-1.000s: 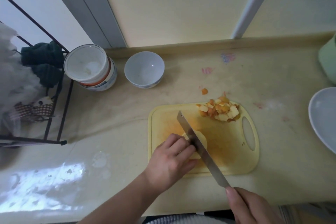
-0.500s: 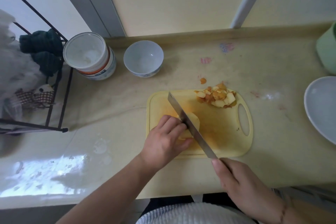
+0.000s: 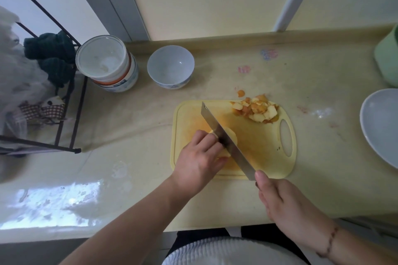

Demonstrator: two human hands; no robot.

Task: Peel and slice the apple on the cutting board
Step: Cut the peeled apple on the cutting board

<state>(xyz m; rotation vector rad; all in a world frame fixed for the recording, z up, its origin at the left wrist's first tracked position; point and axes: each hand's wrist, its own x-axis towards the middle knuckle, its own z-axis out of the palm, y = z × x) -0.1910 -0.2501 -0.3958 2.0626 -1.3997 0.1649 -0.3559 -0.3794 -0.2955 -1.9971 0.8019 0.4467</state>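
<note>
Here the peeled apple (image 3: 228,139) sits near the middle of the yellow cutting board (image 3: 265,153), toward the board's left edge, with the left hand (image 3: 199,157) curled over it and holding it down. The knife (image 3: 224,135) lies diagonally across the fruit, its tip reaching toward the board's far-left corner and its heel near the front edge. The right hand (image 3: 286,204) is closed around the handle, which the hand hides, with the thumb laid up against the heel of the blade.

The main hazard is the closeness of the left fingers (image 3: 212,141) to the blade: they touch or nearly touch its flat side, so a cut that drifts left, or a fingertip that uncurls, could end in a nick. The apple is pale, wet-looking flesh with no skin left, and it probably handles slippery; if it rolls or skids under pressure, the blade may twist off line. Only a small part of it shows to the right of the knife, so the slice may come off thin and uneven.

A heap of peelings (image 3: 256,111) crowds the board's far-right corner, one scrap (image 3: 241,93) already off it on the worktop (image 3: 323,84). Fresh slices pushed that way could mix with the waste.
</note>
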